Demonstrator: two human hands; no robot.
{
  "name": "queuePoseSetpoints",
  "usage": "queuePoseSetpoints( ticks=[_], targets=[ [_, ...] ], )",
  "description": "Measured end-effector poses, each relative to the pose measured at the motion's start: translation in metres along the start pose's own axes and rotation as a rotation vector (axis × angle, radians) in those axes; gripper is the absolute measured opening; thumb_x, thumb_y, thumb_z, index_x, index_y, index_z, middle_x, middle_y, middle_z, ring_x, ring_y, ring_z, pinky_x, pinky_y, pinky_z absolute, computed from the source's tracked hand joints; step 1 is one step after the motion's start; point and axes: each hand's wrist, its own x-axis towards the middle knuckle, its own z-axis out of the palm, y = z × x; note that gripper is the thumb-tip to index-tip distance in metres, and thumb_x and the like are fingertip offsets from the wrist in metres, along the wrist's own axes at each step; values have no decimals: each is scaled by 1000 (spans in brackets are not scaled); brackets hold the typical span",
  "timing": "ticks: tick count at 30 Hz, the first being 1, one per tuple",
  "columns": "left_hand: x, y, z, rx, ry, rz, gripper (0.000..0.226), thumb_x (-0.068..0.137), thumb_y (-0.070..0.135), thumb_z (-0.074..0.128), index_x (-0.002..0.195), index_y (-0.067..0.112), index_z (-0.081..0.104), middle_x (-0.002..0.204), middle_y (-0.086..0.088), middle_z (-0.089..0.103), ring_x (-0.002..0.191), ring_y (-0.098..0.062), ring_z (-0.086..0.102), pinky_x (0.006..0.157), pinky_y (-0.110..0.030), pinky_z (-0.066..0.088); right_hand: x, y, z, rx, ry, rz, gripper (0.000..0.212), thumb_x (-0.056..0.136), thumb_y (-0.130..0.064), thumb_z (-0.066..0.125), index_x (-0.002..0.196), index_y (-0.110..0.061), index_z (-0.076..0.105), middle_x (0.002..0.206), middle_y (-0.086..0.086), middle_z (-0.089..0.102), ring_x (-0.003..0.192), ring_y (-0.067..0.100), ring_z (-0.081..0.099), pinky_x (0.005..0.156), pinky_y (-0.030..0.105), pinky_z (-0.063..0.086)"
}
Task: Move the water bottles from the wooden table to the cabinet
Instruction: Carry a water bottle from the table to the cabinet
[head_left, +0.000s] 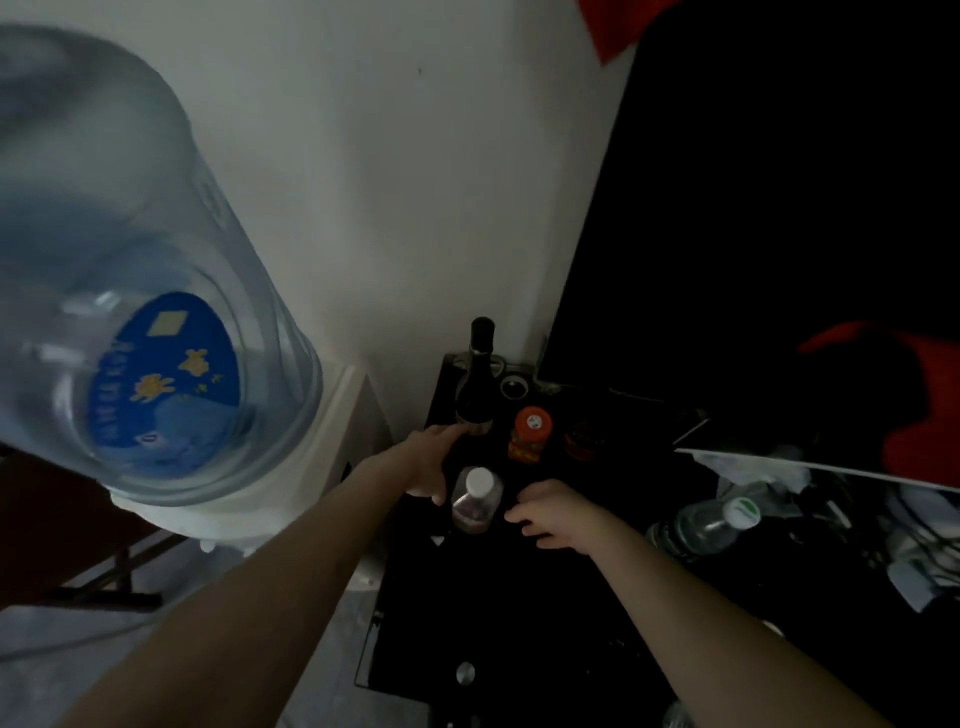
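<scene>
A small clear water bottle (475, 500) with a white cap stands upright on the black cabinet top (519, 597). My left hand (428, 465) lies just left of it, fingers stretched toward the base of a dark wine bottle (475, 384), thumb near the water bottle. My right hand (550, 512) hovers just right of the water bottle with fingers loosely spread and holds nothing. Another clear bottle (711, 522) with a white and green cap lies among clutter at the right.
A big blue water dispenser jug (130, 291) fills the left, on a white base. An orange-capped jar (530, 434) and a dark jar (584, 439) stand behind the water bottle. A dark screen (753, 234) rises at the back right. Crumpled plastic and clutter (831, 519) crowd the right.
</scene>
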Motion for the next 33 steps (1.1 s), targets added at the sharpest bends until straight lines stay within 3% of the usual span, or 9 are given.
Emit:
queuePoseSetpoints(
  ticks=[3, 5, 7, 9, 14, 18, 23, 26, 33],
  targets=[
    [-27, 26, -33, 53, 217, -18, 94, 85, 31, 73, 161, 28, 17, 166, -7, 23, 149, -35, 28, 118, -49, 32, -36, -27, -25, -316, 144, -145, 36, 85, -26, 65, 118, -11, 60, 106, 5, 60, 101, 24, 62, 71, 27, 50],
    [-49, 47, -49, 100, 390, -15, 86, 88, 51, 64, 159, 32, 21, 169, -3, 15, 154, -30, 17, 124, -48, 20, -64, -42, -38, -513, 327, -270, 38, 87, -29, 62, 119, -11, 61, 116, 10, 61, 111, 28, 60, 81, 29, 51],
    [-68, 69, -64, 184, 490, -1, 84, 91, 64, 53, 160, 32, 18, 171, -1, 3, 157, -27, 2, 124, -49, 4, -95, -52, -52, -611, 506, -356, 53, 90, -35, 57, 137, -14, 48, 134, 11, 52, 121, 28, 52, 97, 36, 47],
    [-86, 91, -77, 261, 563, 11, 85, 92, 73, 39, 161, 32, 11, 171, -1, -6, 157, -27, -9, 123, -53, -5, -127, -58, -65, -744, 696, -413, 61, 91, -43, 53, 145, -19, 36, 143, 10, 43, 126, 30, 45, 100, 44, 44],
    [-121, 138, -96, 355, 708, 51, 94, 83, 87, 13, 161, 37, -3, 170, 2, -11, 156, -30, -15, 121, -59, -9, -199, -45, -90, -886, 987, -447, 82, 88, -56, 47, 154, -26, 10, 161, 6, 14, 145, 35, 17, 114, 53, 22],
    [-142, 163, -84, 355, 708, 122, 102, 73, 91, 4, 160, 38, -2, 171, 3, -2, 156, -34, -7, 120, -61, -3, -247, -4, -94, -913, 1063, -372, 88, 87, -63, 45, 155, -26, 3, 163, 5, 5, 147, 39, 6, 115, 57, 13],
    [-169, 182, -56, 388, 666, 267, 91, 85, 86, 19, 160, 37, 3, 170, 2, 2, 155, -35, 5, 119, -61, 8, -298, 54, -82, -768, 1060, -283, 86, 88, -63, 46, 155, -26, 5, 163, 6, 5, 146, 39, 9, 114, 58, 18],
    [-191, 200, -27, 344, 604, 348, 89, 87, 83, 26, 161, 38, 4, 171, 4, -1, 156, -34, 2, 120, -60, 8, -324, 100, -66, -691, 1070, -239, 86, 88, -62, 47, 155, -26, 7, 163, 6, 6, 146, 39, 9, 114, 59, 18],
    [-245, 268, 46, 351, 543, 462, 87, 90, 79, 35, 161, 37, 9, 171, 5, 1, 157, -31, 2, 124, -57, 8, -398, 204, -32, -515, 1142, 85, 86, 87, -67, 43, 154, -27, 9, 163, 3, 4, 147, 38, 5, 114, 61, 14]
  ],
)
